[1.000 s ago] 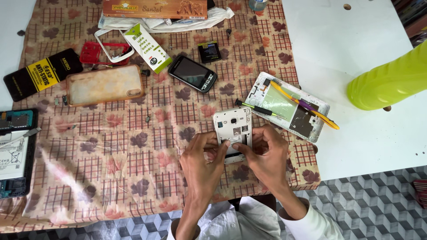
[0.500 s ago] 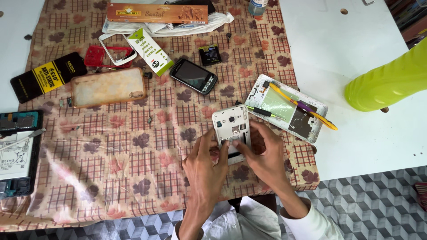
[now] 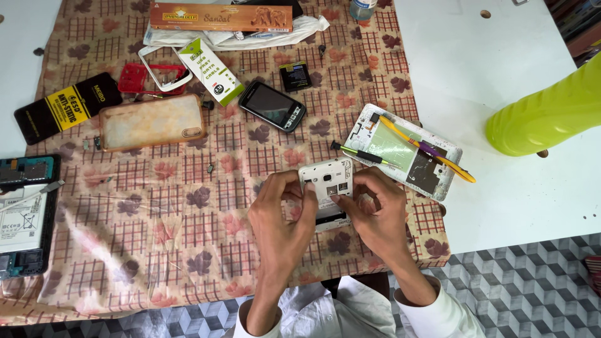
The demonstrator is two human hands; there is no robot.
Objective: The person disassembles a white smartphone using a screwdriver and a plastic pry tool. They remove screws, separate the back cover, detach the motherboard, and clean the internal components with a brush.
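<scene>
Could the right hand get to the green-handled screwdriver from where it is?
Probably yes. The right hand grips the white phone; the screwdriver lies just beyond on the opened phone, nothing between, though it must release first.

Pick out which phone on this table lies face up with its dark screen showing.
The small black phone in the upper middle; the white phone between both hands and the opened white one show their backs.
</scene>
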